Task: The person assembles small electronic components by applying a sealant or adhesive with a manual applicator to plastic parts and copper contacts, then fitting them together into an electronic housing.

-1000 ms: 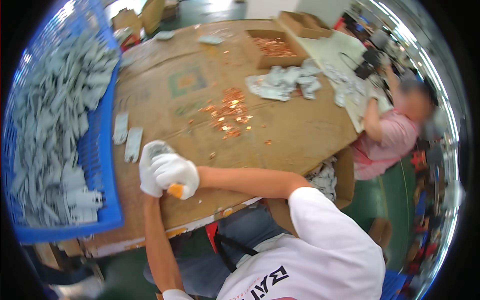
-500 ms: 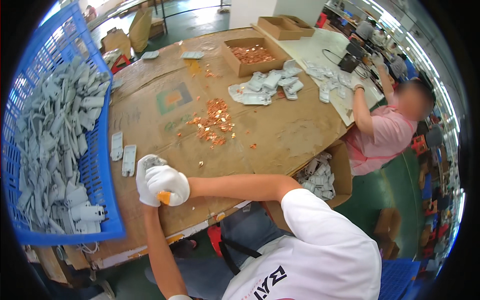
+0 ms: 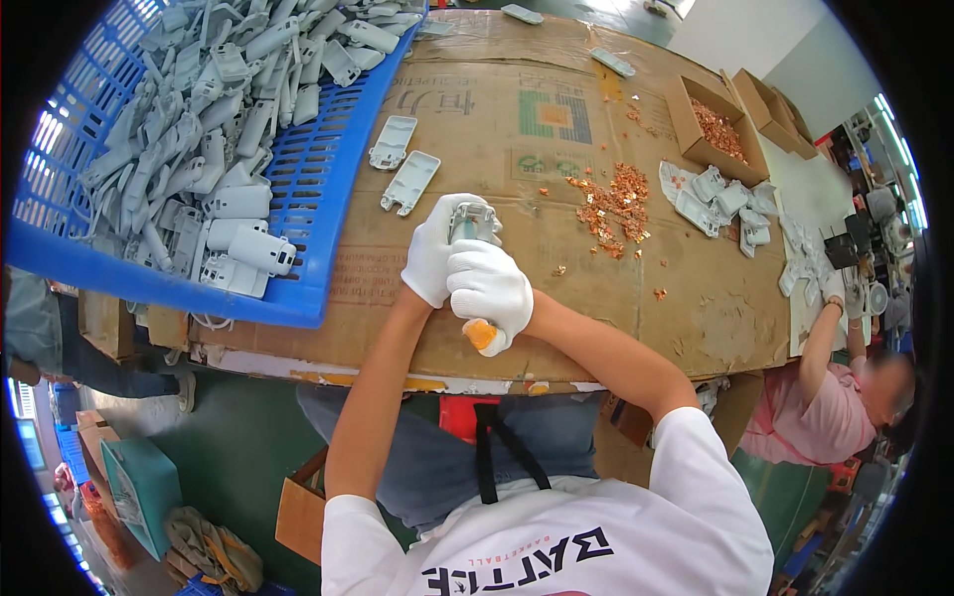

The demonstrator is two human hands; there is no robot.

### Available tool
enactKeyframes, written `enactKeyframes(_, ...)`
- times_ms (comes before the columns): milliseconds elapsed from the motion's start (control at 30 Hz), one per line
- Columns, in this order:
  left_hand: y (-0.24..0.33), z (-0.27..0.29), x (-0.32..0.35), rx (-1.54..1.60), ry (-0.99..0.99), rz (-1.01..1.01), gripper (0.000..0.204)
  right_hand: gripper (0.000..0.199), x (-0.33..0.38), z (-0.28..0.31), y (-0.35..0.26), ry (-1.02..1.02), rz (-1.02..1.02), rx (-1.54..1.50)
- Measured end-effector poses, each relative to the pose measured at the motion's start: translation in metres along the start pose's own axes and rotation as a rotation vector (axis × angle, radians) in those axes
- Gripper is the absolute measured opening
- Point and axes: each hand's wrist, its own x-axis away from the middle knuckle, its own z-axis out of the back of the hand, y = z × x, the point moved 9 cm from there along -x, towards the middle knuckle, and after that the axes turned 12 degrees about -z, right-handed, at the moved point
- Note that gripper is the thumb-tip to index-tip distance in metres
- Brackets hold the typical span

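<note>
Both my hands wear white gloves and meet over the cardboard-covered table near its front edge. A light grey plastic casing (image 3: pixel 475 223) is gripped in my left hand (image 3: pixel 429 250). My right hand (image 3: pixel 489 283) is closed just below the casing, against the left. From the bottom of that fist sticks out a rounded orange end (image 3: pixel 481 333), which looks like a tool's handle; the rest is hidden by the fingers. Two more casings, an upper one (image 3: pixel 394 142) and a lower one (image 3: pixel 411 183), lie beyond my left hand. A loose pile of small copper-coloured pieces (image 3: pixel 614 204) lies to the right.
A blue basket (image 3: pixel 323 199) heaped with grey casings stands at the left. Casings (image 3: pixel 720 199) cluster on the right, near a cardboard box (image 3: pixel 750 157) of copper pieces. A co-worker in pink (image 3: pixel 810 417) works at the far right, beside a white tabletop (image 3: pixel 803 323).
The view has swung left, so the scene sits further right in the picture. My hands stay together, and the casing between them shows more plainly now.
</note>
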Motion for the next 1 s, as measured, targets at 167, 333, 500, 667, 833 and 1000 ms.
enactKeyframes(167, -0.002, 0.006, -0.002, -0.115, 0.030, -0.030, 0.031, 0.019, -0.002, 0.007, 0.004, 0.015, -0.075, -0.026)
enactKeyframes(333, 0.027, 0.000, -0.004, -0.406, -0.006, -0.183, 0.029, 0.025, -0.004, 0.014, 0.014, 0.110, -0.104, -0.020)
enactKeyframes(500, 0.031, -0.014, -0.009, -0.467, -0.058, -0.360, 0.027, 0.015, -0.003, 0.026, 0.013, 0.162, -0.063, -0.024)
enactKeyframes(667, -0.002, -0.001, 0.006, 0.294, 0.237, 0.087, 0.026, 0.026, -0.035, 0.041, -0.067, 0.134, -0.189, 0.283)
enactKeyframes(833, 0.046, -0.097, -0.001, 0.165, -0.064, 0.282, 0.034, 0.037, 0.035, 0.077, -0.063, 0.106, -0.727, 1.033)
enactKeyframes(1000, 0.017, -0.171, 0.013, 0.131, -0.307, 0.442, 0.045, 0.029, 0.101, 0.121, -0.068, 0.191, -0.968, 1.100)
